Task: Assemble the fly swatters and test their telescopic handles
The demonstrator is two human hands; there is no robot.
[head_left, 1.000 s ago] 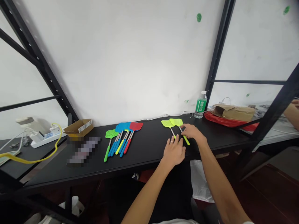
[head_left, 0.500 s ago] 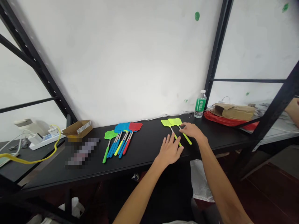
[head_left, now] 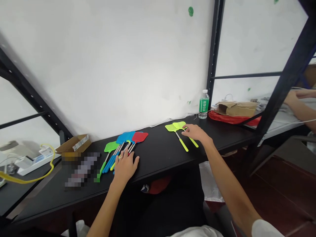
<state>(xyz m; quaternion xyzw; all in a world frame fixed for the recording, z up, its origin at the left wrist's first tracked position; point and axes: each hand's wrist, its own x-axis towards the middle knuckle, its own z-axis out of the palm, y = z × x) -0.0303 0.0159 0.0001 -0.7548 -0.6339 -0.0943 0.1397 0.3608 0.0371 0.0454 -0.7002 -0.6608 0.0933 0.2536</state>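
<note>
On the black shelf, several fly swatters lie in a fanned group. A green fly swatter point(head_left: 112, 146) is at its left edge, blue fly swatters point(head_left: 127, 136) in the middle and a red fly swatter point(head_left: 139, 136) at the right. My left hand point(head_left: 125, 166), fingers spread, is over the group's handles and hides part of them, the red handle included. Farther right, two yellow-green fly swatters point(head_left: 171, 127) lie side by side, heads overlapping. Beside them is my right hand point(head_left: 197, 133), thumb and finger apart, covering part of the right swatter's shaft.
A water bottle point(head_left: 203, 104) stands at the back right by the rack post point(head_left: 214, 49). Beyond it lie a torn cardboard box point(head_left: 243, 108) and red plastic point(head_left: 229, 118). An open carton point(head_left: 74, 144) and a power strip point(head_left: 27, 168) are left. Another person's arm point(head_left: 301, 105) shows far right.
My left hand has moved left from the yellow-green swatters to the handles of the colored group. My right hand stays by the yellow-green pair. The view has shifted slightly.
</note>
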